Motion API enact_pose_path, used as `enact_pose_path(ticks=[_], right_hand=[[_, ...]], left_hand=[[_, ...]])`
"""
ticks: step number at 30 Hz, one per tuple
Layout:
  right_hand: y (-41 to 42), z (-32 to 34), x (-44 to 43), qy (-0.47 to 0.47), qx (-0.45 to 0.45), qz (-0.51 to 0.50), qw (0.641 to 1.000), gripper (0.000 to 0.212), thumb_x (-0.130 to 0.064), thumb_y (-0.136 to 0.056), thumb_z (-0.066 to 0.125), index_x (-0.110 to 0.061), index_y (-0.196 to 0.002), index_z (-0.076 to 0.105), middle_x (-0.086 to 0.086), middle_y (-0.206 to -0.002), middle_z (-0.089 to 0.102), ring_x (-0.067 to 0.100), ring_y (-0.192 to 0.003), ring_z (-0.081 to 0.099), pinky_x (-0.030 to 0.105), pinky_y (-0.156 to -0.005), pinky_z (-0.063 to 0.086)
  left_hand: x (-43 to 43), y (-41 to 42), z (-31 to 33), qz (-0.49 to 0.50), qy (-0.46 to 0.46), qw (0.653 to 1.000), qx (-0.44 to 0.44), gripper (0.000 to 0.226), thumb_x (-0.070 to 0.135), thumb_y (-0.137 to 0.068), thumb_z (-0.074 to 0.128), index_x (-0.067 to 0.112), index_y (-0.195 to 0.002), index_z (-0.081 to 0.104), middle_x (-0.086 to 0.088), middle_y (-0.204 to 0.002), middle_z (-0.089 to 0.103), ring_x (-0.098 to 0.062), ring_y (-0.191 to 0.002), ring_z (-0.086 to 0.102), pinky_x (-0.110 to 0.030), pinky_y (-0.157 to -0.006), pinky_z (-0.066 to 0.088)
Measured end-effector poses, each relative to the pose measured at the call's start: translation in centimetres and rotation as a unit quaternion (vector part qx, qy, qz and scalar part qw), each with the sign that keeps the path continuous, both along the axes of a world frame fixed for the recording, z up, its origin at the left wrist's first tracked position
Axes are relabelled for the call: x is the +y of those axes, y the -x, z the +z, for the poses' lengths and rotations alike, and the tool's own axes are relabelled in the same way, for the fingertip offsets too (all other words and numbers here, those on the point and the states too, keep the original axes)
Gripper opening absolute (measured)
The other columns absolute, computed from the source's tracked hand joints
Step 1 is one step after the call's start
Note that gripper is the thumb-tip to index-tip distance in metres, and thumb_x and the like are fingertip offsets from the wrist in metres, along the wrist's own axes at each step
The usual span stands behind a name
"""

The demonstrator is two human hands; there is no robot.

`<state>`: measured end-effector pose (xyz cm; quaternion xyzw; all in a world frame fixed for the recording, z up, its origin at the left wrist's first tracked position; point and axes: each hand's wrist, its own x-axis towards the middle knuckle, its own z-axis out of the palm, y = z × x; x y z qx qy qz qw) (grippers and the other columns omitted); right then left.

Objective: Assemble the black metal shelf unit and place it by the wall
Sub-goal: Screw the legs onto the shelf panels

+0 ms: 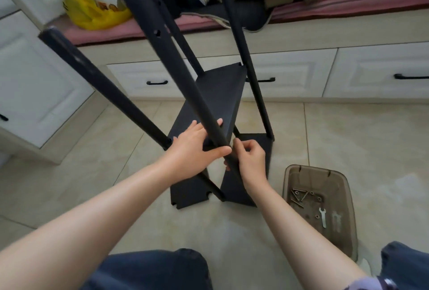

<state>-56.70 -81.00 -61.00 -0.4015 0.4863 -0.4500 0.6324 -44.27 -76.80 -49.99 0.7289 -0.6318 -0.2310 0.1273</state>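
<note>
The black metal shelf unit point(218, 94) stands on the tiled floor in front of me, with several black tube legs rising toward the camera. One black shelf panel sits midway up and another panel point(190, 193) lies low by the floor. My left hand point(197, 145) is wrapped around the nearest black leg point(162, 57), thumb in front and fingers behind. My right hand point(250, 159) pinches at the same leg just below, fingertips closed at the joint with the shelf; anything small between them is hidden.
A brown translucent tray point(325, 210) on the floor at my right holds several bolts, nuts and a small wrench point(322, 216). White drawers point(278, 78) under a pink-cushioned bench stand behind the shelf. A yellow bag point(92, 8) and clothes lie on the bench. My knees are at the bottom edge.
</note>
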Motion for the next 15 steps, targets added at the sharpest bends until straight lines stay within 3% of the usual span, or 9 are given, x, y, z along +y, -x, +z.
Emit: enact_pose_path(ticks=[3, 8, 15], right_hand=[[-1.7, 0.4, -0.2, -0.003, 0.014, 0.028, 1.0, 0.027, -0.029, -0.1, 0.055, -0.003, -0.105, 0.053, 0.022, -0.08, 0.071, 0.021, -0.055, 0.07, 0.021, -0.05, 0.051], [-4.0, 1.3, -0.7, 0.006, 0.031, 0.052, 0.998, 0.025, -0.027, -0.101, 0.054, -0.002, -0.102, 0.05, 0.021, -0.071, 0.07, 0.022, -0.052, 0.069, 0.019, -0.047, 0.049], [-7.7, 1.6, -2.1, 0.057, 0.075, 0.112, 0.989, 0.019, -0.027, -0.102, 0.051, -0.009, -0.097, 0.049, 0.013, -0.064, 0.069, 0.018, -0.051, 0.069, 0.017, -0.048, 0.049]], left_hand=[[0.2, -2.7, 0.2, 0.005, 0.011, 0.999, 0.04, 0.073, 0.049, -0.091, 0.067, 0.041, -0.155, 0.031, 0.017, -0.162, 0.026, -0.009, -0.146, 0.033, -0.028, -0.119, 0.026], [0.0, -6.3, 0.4, 0.001, -0.003, 0.997, 0.072, 0.07, 0.045, -0.093, 0.065, 0.036, -0.155, 0.034, 0.018, -0.162, 0.026, 0.008, -0.137, 0.031, -0.007, -0.104, 0.024], [-0.2, -10.7, -0.7, 0.047, -0.003, 0.995, 0.087, 0.066, 0.046, -0.096, 0.058, 0.042, -0.155, 0.029, 0.02, -0.161, 0.028, -0.006, -0.147, 0.032, -0.02, -0.109, 0.026]])
